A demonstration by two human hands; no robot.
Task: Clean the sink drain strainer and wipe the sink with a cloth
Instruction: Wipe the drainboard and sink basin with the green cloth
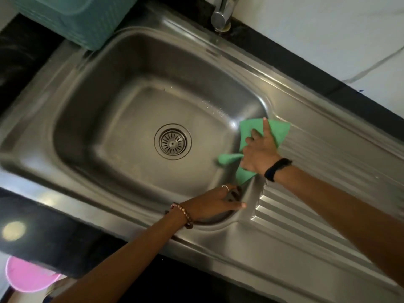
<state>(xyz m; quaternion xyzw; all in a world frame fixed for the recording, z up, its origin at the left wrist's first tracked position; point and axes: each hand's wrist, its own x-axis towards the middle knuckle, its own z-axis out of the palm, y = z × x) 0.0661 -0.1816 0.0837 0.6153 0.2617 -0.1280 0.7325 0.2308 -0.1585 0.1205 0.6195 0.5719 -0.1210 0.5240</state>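
Observation:
A steel sink (122,68) fills the view, its round drain strainer (172,141) seated in the middle of the basin floor. A green cloth (281,130) lies over the basin's right rim. My right hand (259,149) presses on the cloth with the forefinger stretched out, and a bunched corner of the cloth sticks out to the left under the thumb. My left hand (215,203) rests on the near right corner of the basin rim, thumb straight, its fingers hooked over the edge into the basin.
A ribbed steel drainboard (317,193) runs to the right of the basin. A chrome tap base (222,17) stands at the back rim. A teal plastic basket (72,18) sits at the back left. Black counter (43,232) borders the sink, with a pink object (28,276) below.

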